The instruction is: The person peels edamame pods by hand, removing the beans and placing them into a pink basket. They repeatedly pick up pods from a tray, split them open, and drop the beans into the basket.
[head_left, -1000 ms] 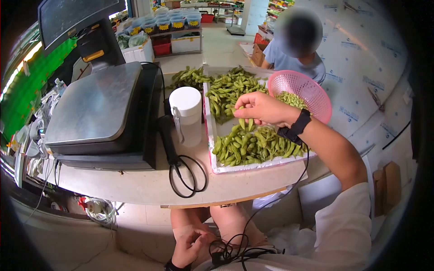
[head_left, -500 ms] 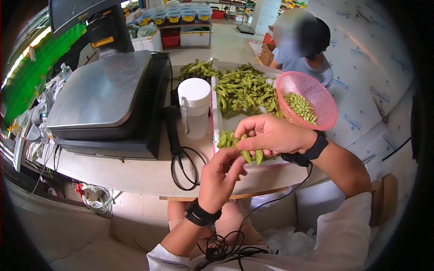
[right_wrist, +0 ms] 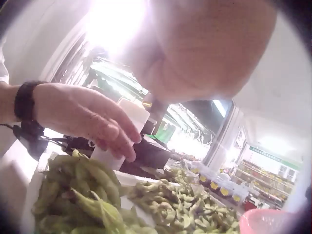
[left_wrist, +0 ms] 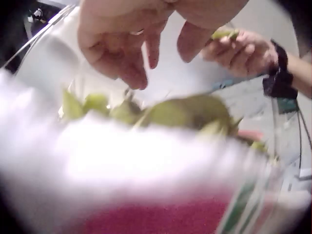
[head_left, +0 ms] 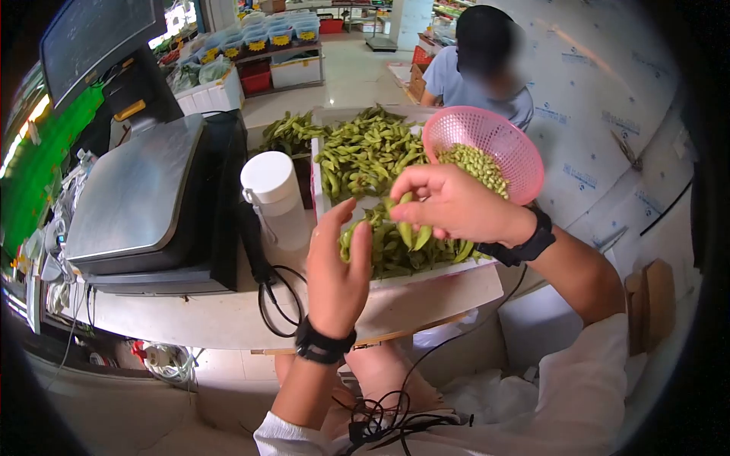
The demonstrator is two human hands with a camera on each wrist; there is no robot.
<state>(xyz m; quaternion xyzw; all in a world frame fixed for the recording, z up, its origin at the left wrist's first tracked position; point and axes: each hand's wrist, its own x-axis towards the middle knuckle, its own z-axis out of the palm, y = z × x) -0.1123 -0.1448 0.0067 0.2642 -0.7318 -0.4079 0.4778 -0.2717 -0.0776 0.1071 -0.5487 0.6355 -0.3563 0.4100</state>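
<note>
My right hand [head_left: 464,209] pinches a few green edamame pods [head_left: 411,232] above the near part of a white tray [head_left: 318,182]. Left of it, my left hand [head_left: 334,262] is raised at the tray's near left corner, thumb and fingers apart with nothing between them. In the right wrist view that left hand [right_wrist: 83,114] hovers by the near pile of pods [right_wrist: 78,190]. A second pile of pods [head_left: 372,152] fills the far half of the tray. Shelled beans [head_left: 479,163] lie in a tilted pink basket [head_left: 525,152] at the tray's right.
A white-lidded bottle [head_left: 274,201] stands left of the tray, beside a black handheld device with a looped cable [head_left: 266,304]. Farther left is a large weighing scale [head_left: 137,197]. Across the table sits a person [head_left: 479,76]. Shelves with plastic tubs [head_left: 281,38] stand behind.
My left hand rose from my lap to meet the right hand at the pods, then drew away left with its fingers apart. The right hand keeps hold of the pods throughout.
</note>
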